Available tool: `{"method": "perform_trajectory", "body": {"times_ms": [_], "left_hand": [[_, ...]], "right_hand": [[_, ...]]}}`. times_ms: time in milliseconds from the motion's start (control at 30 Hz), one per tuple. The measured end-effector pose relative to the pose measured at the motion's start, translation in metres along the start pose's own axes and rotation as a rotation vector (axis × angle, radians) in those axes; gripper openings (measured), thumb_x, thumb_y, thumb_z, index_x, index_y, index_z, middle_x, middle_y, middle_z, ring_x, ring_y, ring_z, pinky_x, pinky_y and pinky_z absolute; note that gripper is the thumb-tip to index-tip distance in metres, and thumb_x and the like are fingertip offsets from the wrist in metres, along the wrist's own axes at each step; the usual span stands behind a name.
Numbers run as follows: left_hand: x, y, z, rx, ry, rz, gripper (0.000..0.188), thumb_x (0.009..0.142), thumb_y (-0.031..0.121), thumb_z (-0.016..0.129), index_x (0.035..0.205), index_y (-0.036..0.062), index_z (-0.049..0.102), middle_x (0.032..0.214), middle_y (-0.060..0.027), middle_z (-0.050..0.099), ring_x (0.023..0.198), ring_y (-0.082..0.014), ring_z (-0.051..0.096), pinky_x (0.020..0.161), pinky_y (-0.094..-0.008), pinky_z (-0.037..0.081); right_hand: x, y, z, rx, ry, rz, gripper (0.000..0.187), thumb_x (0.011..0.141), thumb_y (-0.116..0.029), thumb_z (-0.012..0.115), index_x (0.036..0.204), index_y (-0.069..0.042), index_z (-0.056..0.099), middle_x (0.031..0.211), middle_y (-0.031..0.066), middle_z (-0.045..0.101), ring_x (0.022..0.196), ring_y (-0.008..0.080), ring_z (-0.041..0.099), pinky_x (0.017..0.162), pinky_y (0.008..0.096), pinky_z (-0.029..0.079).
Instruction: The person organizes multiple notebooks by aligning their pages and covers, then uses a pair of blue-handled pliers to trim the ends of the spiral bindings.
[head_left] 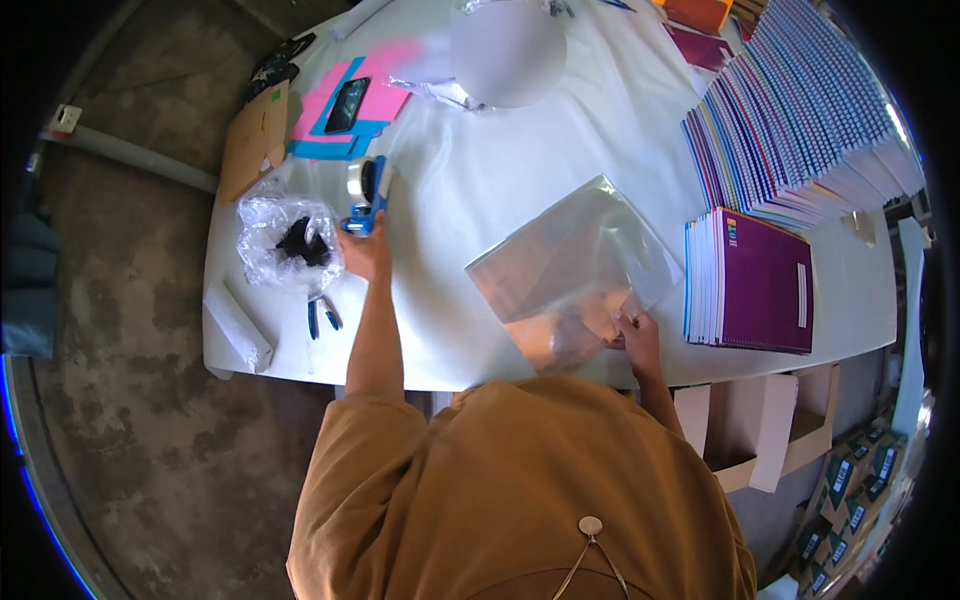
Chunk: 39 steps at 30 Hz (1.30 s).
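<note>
My left hand point(368, 252) is closed around the near end of a blue tape dispenser point(380, 185), which carries a roll of clear tape point(358, 178). On the table before me lies a clear plastic sheet point(560, 250), shiny and turned at an angle. Pinched in my right hand point(640, 338) is the near right part of that sheet. Right beside my left hand sits a crumpled clear plastic bag point(262, 235) with something black in it. Two pens point(313, 320) lie just below the bag.
A purple spiral notebook point(765, 285) tops a stack on the right, beside a long row of spiral notebooks point(790, 110). Pink sheets point(385, 65), a phone point(347, 105) and brown cardboard point(255, 140) lie far left. A white roll point(238, 330) rests near the left edge.
</note>
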<state>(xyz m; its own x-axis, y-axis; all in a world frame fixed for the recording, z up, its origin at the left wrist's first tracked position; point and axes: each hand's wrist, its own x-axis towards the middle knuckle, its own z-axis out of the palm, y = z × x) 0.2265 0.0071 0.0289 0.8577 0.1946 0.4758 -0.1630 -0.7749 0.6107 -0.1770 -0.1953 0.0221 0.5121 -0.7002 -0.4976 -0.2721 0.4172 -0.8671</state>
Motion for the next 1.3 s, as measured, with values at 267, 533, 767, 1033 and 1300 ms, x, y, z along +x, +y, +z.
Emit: {"method": "perform_trajectory", "body": {"times_ms": [267,533,767,1033,1300], "left_hand": [[0.084,-0.056,0.0,0.332,-0.063,-0.367,0.084,0.056,0.066,0.072,0.108,0.0003,0.059,0.108,-0.0169,0.062,0.101,-0.0344,0.058,0.09,-0.0576,0.034],[0.012,-0.043,-0.006,-0.098,-0.077,0.276,0.07,0.074,0.034,0.074,0.127,0.0033,0.039,0.122,-0.0218,0.045,0.115,-0.036,0.043,0.095,-0.0452,0.036],[-0.146,0.12,-0.138,-0.753,-1.289,0.448,0.08,0.069,0.028,0.078,0.13,-0.0008,0.037,0.135,-0.0219,0.038,0.126,-0.0329,0.036,0.103,-0.038,0.032],[-0.076,0.098,-0.111,-0.893,-0.975,-0.268,0.019,0.089,0.023,0.061,0.08,0.006,0.061,0.064,0.0041,0.052,0.056,-0.0028,0.044,0.05,-0.0189,0.035],[-0.061,-0.002,-0.106,-0.499,-0.851,-0.487,0.039,0.087,0.027,0.061,0.109,-0.0039,0.053,0.096,-0.0118,0.056,0.09,-0.022,0.055,0.078,-0.0308,0.046]], "right_hand": [[0.002,0.012,-0.003,0.036,0.061,-0.014,0.032,0.086,-0.021,0.06,0.101,0.006,0.051,0.079,0.0082,0.05,0.066,0.0176,0.06,0.054,0.0315,0.056],[0.001,-0.01,0.018,0.058,0.014,-0.175,0.027,0.084,-0.019,0.064,0.099,0.004,0.063,0.074,0.0042,0.059,0.06,0.0092,0.055,0.057,0.0226,0.047],[-0.009,-0.083,0.068,0.001,0.029,-0.521,0.017,0.075,-0.013,0.074,0.078,0.002,0.067,0.064,0.0008,0.059,0.058,0.0046,0.052,0.049,0.0203,0.04],[-0.014,-0.122,0.063,-0.02,-0.12,-0.525,0.013,0.074,-0.007,0.073,0.066,-0.002,0.066,0.055,-0.0024,0.056,0.047,0.0031,0.045,0.042,0.0212,0.034],[0.065,-0.087,-0.003,0.18,0.018,-0.106,0.051,0.08,-0.053,0.064,0.085,-0.002,0.066,0.079,0.0016,0.062,0.072,0.0077,0.053,0.07,0.0223,0.042]]}}
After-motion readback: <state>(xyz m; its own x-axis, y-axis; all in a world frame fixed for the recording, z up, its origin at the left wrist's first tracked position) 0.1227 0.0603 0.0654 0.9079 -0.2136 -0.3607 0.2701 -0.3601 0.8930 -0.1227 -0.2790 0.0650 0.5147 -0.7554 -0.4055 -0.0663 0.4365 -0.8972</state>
